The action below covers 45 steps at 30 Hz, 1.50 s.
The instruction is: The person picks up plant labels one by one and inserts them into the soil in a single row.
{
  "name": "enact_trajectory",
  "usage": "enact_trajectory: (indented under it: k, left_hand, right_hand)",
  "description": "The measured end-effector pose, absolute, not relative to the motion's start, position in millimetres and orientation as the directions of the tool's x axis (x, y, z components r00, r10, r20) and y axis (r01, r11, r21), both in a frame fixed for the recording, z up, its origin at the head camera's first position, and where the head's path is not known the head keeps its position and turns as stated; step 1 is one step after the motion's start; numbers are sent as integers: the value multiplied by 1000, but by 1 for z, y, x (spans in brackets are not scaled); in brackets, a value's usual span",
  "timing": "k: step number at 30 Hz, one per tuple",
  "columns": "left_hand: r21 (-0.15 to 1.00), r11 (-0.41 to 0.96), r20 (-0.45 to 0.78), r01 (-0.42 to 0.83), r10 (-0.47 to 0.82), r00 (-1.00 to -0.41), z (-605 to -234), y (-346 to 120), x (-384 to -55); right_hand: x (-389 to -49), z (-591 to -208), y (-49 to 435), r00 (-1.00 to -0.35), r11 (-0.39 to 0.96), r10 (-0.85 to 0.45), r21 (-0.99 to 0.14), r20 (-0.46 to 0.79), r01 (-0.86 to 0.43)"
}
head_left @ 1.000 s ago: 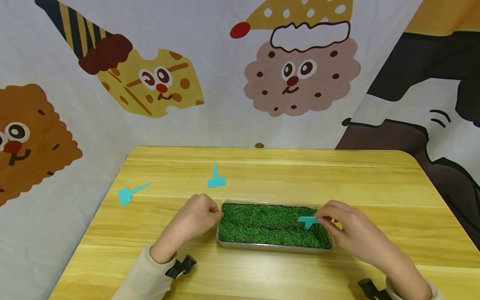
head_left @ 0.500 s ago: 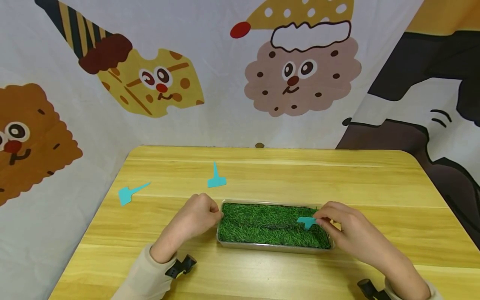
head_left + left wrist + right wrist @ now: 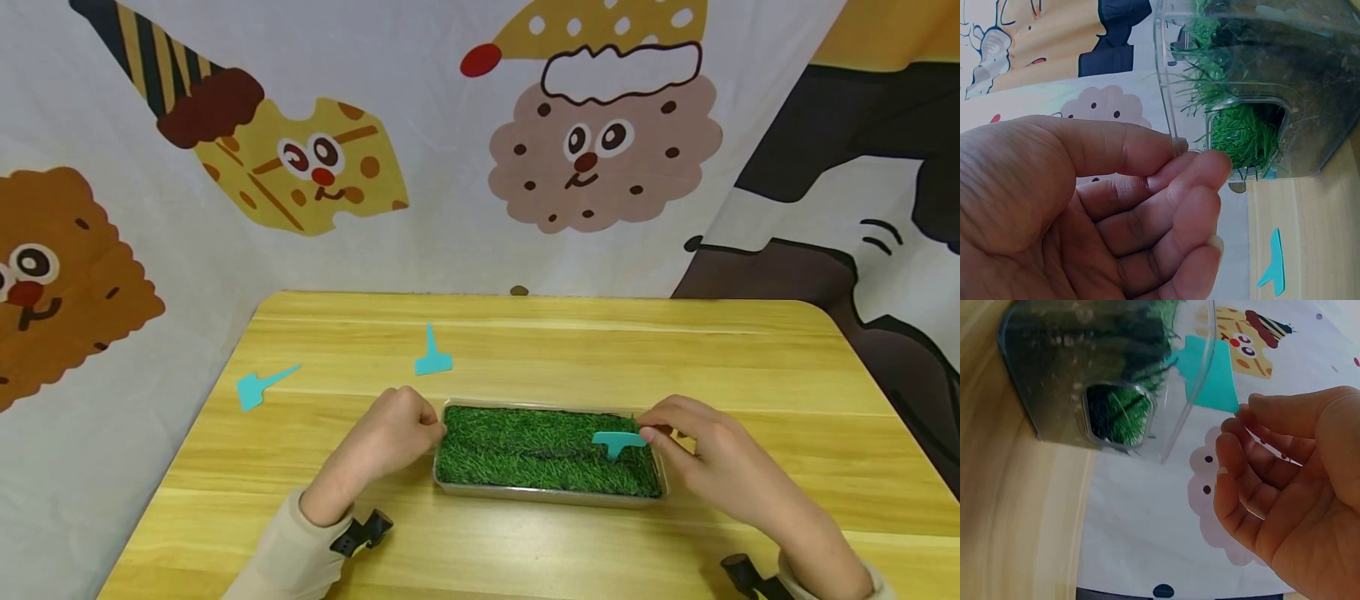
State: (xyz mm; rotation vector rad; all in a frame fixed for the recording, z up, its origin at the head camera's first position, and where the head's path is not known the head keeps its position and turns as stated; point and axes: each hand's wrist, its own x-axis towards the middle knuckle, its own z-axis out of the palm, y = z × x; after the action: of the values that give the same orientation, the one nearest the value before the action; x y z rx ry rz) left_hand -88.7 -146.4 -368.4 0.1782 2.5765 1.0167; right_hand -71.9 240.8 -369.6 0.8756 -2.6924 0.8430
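In the head view my left hand point(image 3: 397, 429) pinches the left rim of a clear plastic planter box point(image 3: 555, 497) filled with artificial grass point(image 3: 517, 433); thumb and index finger meet at the rim in the left wrist view. A turquoise T-shaped plant label point(image 3: 617, 438) stands upright near the box's right end, its stem down in the grass. My right hand point(image 3: 712, 454) is at the label's right end, fingers loosely bent. Seen from the right wrist, the corner of the label point(image 3: 1213, 378) shows whole, with thumb and index tips right at it. Whether they touch is hard to tell.
Two more turquoise plant labels lie flat on the wooden table point(image 3: 570, 333): one label point(image 3: 432, 362) behind the box and another label point(image 3: 253, 390) at the far left. A cloth with cartoon prints point(image 3: 450, 167) hangs behind the table.
My right hand has slid slightly right, its fingertips drawn back toward the label's corner, so more of the label shows. The left hand and the box have stayed still.
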Motion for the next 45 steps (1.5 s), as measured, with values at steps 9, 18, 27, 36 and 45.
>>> enact_trajectory:
  k: [9,18,27,36,45]
  left_hand:
    - [686,728,-281,-8,255,-925,-369,-146,-89]
    - [687,727,-274,3,262,-925,-368,-145,-90]
    - [678,735,-264,19,267,-927,-367,-146,-91]
    - [681,732,-262,24,275,-925,-368,-149,-91]
    - [689,719,-220,92,329,-918,-374,-155,-89]
  right_hand:
    - [-75,-364,252,-861,749,-410,-427,301,-506]
    - [-80,-364,260,-921,807,-389,-486,-8,-336]
    - [-83,-366,262,-873,779,-462,-542,-158,-314]
    - [-85,-368,262,-859,765,-472,-577,-198,-287]
    - [-83,-372,264,-856,761,-468,-592,-219,-264]
